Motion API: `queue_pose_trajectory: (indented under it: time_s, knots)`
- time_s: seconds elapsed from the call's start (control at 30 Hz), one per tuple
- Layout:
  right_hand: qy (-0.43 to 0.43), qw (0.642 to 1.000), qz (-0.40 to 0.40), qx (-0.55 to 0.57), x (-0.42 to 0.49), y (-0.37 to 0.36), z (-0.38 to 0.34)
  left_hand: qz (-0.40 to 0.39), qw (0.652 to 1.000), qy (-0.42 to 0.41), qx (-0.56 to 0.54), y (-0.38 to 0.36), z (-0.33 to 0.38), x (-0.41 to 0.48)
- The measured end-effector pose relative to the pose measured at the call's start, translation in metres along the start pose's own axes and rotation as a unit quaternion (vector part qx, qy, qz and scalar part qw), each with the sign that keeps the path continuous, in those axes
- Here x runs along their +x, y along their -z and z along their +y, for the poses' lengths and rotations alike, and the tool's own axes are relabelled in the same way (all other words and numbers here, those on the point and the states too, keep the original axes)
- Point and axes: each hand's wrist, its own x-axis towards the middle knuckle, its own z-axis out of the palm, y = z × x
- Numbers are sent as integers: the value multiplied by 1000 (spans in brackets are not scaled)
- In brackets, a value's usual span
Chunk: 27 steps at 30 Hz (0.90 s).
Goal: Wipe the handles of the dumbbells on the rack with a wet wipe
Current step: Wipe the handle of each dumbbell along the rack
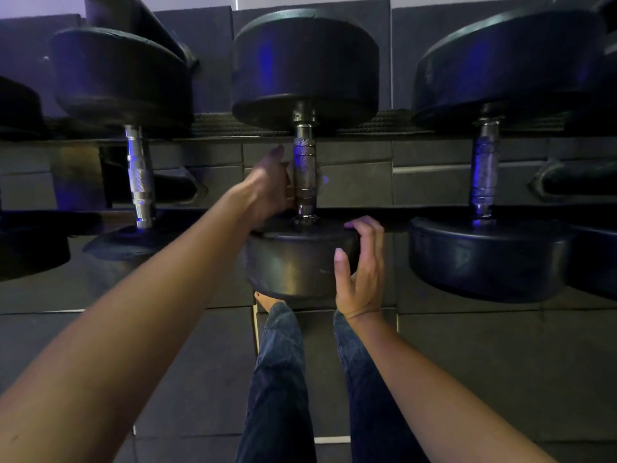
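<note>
You are looking at a middle dumbbell (305, 61) with matt black ends that carry a blue-violet sheen; its handle (304, 175) is shiny silver, cut with bands of fine criss-cross pattern; the left handle (140, 175) and right handle (484, 175) are the same patterned silver, streaked with blue; a ribbed strip (213, 125) is black; the floor (467, 362) is dark grey squares with pale seams; your jeans (277, 379) are dark blue; the wall (33, 5) is pale lilac.

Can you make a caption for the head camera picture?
Left hand at the handle of the middle dumbbell, right hand gripping its near weight.
</note>
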Motion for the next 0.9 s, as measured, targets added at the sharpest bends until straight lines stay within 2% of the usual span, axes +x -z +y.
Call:
queue_pose_trajectory:
  time_s: [0.1, 0.17, 0.23, 0.3, 0.47, 0.6, 0.67, 0.73, 0.77, 0.83, 0.9]
  knots:
    - [2, 1000, -3, -2, 0, -1, 0, 48, 995, -76, -37, -8, 19, 2]
    - [-4, 1000, -6, -1, 0, -1, 0, 64, 994, -90, 16, -3, 8, 1]
    - [-3, 1000, -3, -2, 0, 0, 0, 53, 991, -62, 107, 8, -3, -5]
    - [-6, 1000, -3, -4, -1, 0, -1, 42, 990, -46, 129, 14, -1, -10]
    - [-8, 1000, -8, -15, 0, 1, -1, 108, 971, -173, 128, 0, 8, -5]
    - [2, 1000, 2, -7, -1, 0, -1, 121, 940, -184, 260, 8, -15, -31]
    - [1, 1000, 3, -2, -1, 0, 0, 166, 878, -273, 355, 7, -18, -37]
    - [0, 1000, 0, -5, -1, 1, -1, 201, 778, -397, 444, -2, -13, -37]
    - [0, 1000, -2, -6, -1, 1, -1, 182, 730, -445, 486, -4, -10, -35]
    - [-2, 1000, -2, -9, -1, 1, 0, 88, 626, -513, 581, 1, -6, -20]
    - [-3, 1000, 0, -7, -1, 0, 0, 10, 479, -550, 684, 15, -7, -8]
